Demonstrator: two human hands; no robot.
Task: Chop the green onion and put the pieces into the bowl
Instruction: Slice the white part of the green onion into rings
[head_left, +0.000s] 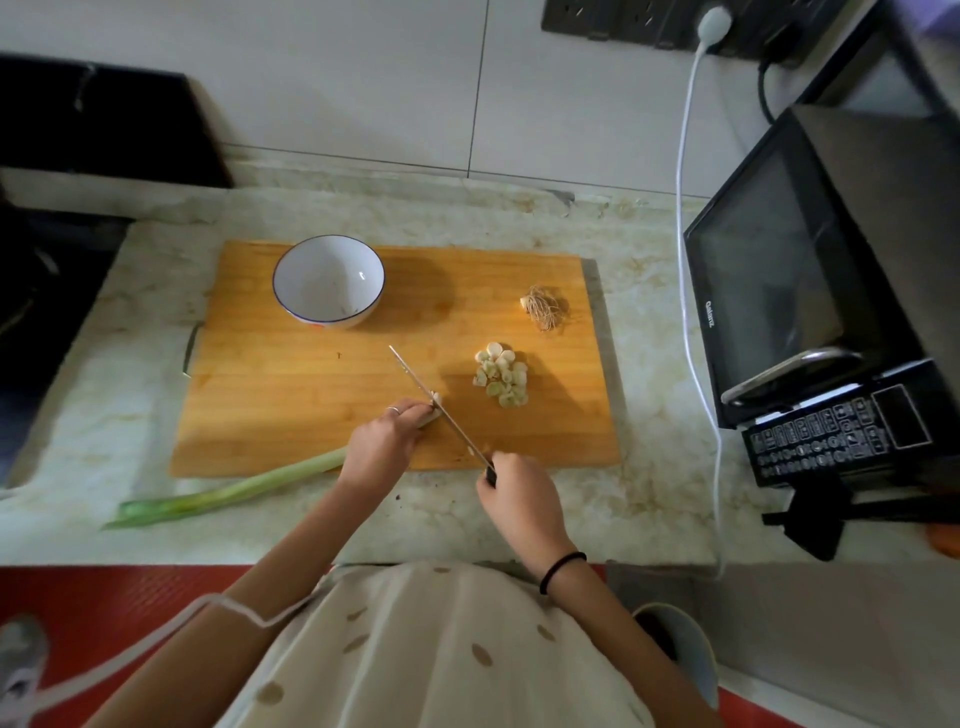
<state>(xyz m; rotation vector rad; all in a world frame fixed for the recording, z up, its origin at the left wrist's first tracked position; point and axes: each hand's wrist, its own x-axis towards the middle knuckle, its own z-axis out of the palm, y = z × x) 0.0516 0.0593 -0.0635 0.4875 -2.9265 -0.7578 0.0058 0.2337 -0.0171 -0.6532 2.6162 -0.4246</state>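
Note:
A long green onion (228, 491) lies across the front left edge of the wooden cutting board (322, 395), its leafy end on the counter. My left hand (384, 441) holds its white end down on the board. My right hand (519, 499) grips the black handle of a knife (436, 400), whose blade stands on the white tip just past my left fingers. A small heap of cut onion slices (501, 376) lies to the right of the blade. A white bowl with a blue rim (329, 280) stands at the board's back left, with nothing in it.
The cut-off root end (543, 307) lies at the board's back right. A black microwave (810, 291) stands on the marble counter (649, 374) at the right, with a white cable (685, 208) hanging beside it. A dark stove (31, 312) borders the left.

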